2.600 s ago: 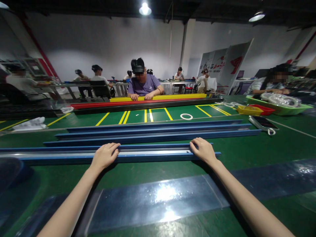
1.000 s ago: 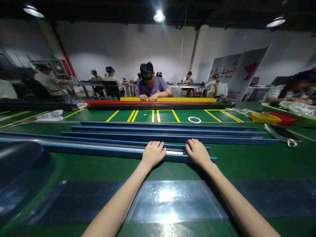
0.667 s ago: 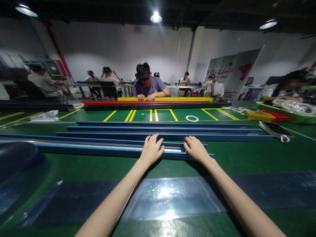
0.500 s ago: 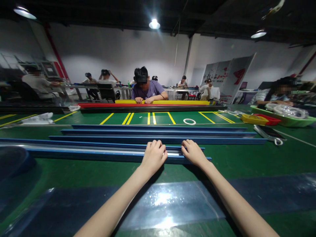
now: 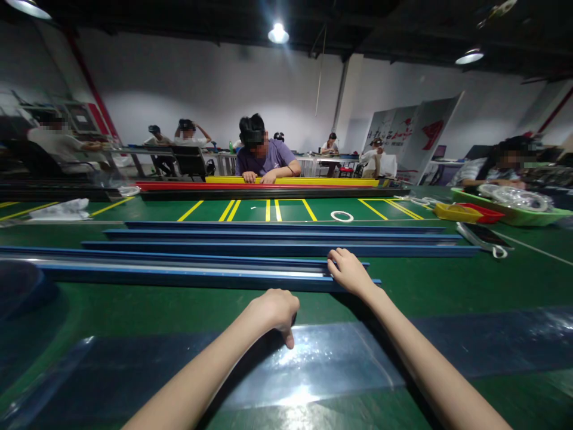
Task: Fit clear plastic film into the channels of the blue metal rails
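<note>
Touching blue rail point(image 5: 201, 276) with right hand point(image 5: 351, 273), left hand point(image 5: 278, 309) off it, grips unclear, banner lettering point(image 5: 401, 137) blurred

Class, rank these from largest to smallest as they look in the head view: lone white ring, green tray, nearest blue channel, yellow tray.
1. Nearest blue channel, even cut off by the left edge
2. Green tray
3. Yellow tray
4. White ring
</note>
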`<state>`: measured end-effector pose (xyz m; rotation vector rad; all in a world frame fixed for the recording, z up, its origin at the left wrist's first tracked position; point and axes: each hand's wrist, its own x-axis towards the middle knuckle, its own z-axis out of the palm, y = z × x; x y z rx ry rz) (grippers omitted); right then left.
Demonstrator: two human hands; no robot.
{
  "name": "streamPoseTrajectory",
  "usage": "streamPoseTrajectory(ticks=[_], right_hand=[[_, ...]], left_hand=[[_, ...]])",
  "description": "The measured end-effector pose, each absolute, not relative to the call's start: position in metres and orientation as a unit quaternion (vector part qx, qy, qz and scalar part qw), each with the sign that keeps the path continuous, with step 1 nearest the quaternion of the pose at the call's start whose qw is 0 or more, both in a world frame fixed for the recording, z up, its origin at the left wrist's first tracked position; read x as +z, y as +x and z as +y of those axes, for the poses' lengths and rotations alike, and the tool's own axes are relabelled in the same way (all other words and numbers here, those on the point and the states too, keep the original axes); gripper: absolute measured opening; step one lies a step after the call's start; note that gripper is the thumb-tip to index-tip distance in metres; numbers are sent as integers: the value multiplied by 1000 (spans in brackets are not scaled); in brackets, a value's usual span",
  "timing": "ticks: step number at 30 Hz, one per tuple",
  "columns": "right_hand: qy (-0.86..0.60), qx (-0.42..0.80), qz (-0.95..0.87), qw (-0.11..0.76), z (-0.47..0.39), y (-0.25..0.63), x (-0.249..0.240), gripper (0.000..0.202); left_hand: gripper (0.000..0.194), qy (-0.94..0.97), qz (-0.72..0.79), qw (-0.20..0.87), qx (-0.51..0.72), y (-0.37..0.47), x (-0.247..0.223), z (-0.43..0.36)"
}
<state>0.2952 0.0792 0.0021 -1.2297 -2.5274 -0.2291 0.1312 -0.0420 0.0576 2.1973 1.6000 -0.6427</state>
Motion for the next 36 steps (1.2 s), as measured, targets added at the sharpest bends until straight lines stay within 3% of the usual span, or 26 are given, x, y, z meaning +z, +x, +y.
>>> streamPoseTrajectory(ticks=[11, 18, 23, 26, 29, 32, 36], right_hand=[[-410, -52, -900, 136, 78, 298, 8, 17], [-344, 53, -915, 202, 59, 299, 48, 21], [-308, 239, -921, 11, 38, 297, 72, 22], [-289, 281, -911, -81, 32, 295, 70, 21], [-283, 278, -907, -139, 31, 290, 61, 23], [-288, 273, -900, -182, 32, 286, 53, 25], [-310, 245, -902, -177, 33, 283, 49, 29]], left_hand=[[40, 776, 569, 170, -212, 126, 56, -39], [29, 804, 559, 151, -135, 115, 56, -36], [21, 803, 567, 153, -102, 114, 58, -36], [14, 798, 557, 194, -122, 114, 56, -36], [14, 788, 554, 228, -142, 114, 52, -34], [22, 794, 563, 190, -129, 112, 52, -33], [21, 792, 572, 186, -103, 108, 60, -34]])
